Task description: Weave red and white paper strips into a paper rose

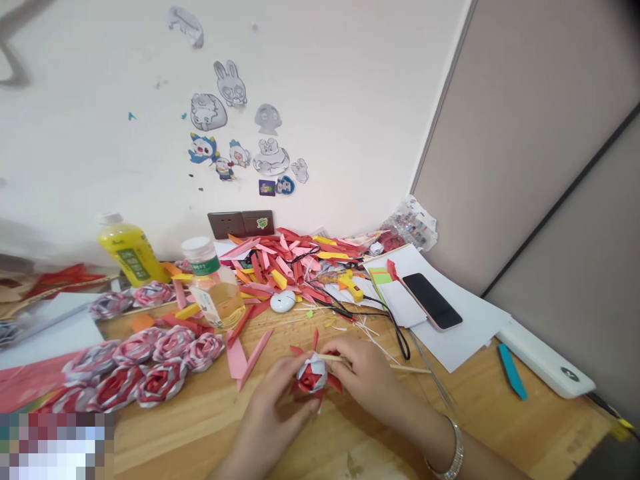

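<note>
A small paper rose [313, 375] with a red middle and pale white folds is held between the fingers and thumb of my left hand [274, 405]. Red pointed strips stick out around its edge. My right hand [361, 373] is at the flower's right side, closed around a thin wooden stick [330, 358]. The stick's near end meets the rose's upper edge, and its far part shows beyond the hand. My right fingertips are partly hidden. Left of my hands, two folded pink paper strips [245, 360] lie on the wooden table [200, 437].
Several finished paper roses [163, 383] lie at left. Behind stand a yellow drink bottle [131, 250] and a clear bottle [215, 287]. A heap of paper strips [295, 263] sits by the wall, near a yellow glue gun [351, 285]. At right are a phone [433, 301] and a blue cutter-like tool [513, 371].
</note>
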